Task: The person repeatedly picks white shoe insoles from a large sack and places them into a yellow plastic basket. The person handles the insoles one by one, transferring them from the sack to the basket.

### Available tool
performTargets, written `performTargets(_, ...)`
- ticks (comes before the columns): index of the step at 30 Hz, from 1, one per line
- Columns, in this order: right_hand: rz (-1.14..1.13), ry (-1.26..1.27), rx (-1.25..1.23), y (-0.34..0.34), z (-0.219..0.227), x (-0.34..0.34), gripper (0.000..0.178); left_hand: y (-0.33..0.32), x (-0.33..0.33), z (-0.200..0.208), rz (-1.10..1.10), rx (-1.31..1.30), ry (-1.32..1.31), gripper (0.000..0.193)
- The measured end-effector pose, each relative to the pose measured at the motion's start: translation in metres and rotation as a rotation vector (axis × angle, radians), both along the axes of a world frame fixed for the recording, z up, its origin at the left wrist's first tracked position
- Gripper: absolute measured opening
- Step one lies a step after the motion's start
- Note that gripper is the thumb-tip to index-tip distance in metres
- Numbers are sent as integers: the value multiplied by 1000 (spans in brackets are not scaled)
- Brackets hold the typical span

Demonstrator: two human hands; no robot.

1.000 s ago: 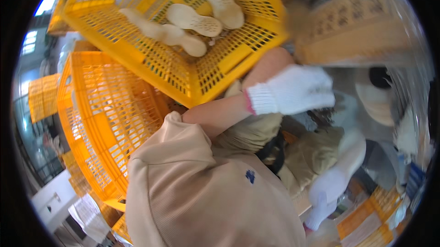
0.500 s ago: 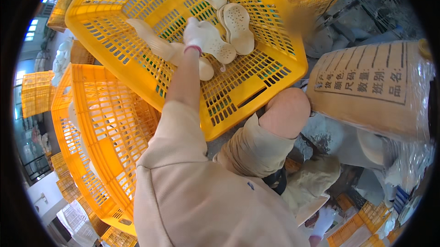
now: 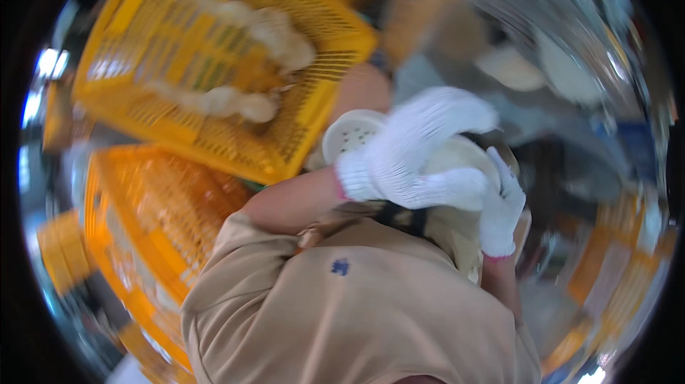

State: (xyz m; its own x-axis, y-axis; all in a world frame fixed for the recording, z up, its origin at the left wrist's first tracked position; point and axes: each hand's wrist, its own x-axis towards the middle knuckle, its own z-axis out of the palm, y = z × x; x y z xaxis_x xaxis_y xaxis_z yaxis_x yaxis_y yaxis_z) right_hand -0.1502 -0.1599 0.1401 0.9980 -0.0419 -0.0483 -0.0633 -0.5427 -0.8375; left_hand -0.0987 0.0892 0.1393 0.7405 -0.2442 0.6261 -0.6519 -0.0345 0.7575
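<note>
A pale shoe insole (image 3: 349,132) with small round holes in one end lies across my lap. My left hand (image 3: 421,152), in a white knitted glove, is closed over the insole's middle, so that part is hidden. At its other end my right hand (image 3: 501,209), gloved the same way, grips the edge with the thumb pointing up. Motion blurs both hands somewhat. To the left, a yellow slotted crate (image 3: 308,145) holds more pale insoles (image 3: 275,36), lying in two groups.
Orange crates (image 3: 160,220) with pale pieces inside stand at my left. A brown carton (image 3: 421,2) is at the top, smeared by motion. Clear plastic wrap (image 3: 578,20) and pale pieces (image 3: 510,67) lie at the upper right. More orange crates (image 3: 606,241) are at the right.
My left hand has come out of the yellow crate with an insole and moved right to my lap. My right hand has risen from the lower right to meet it. The view has swung right.
</note>
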Motion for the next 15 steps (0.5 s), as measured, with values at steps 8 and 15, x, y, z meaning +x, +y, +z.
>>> performTargets(8, -411, 23, -55, -58, -13, -81, 62, -185, 55, -107, -294, -1052, 1478, 43)
performTargets(15, -442, -347, -43, -63, -6, 22, 51, -257, 143, -118, -500, -987, 1473, 29)
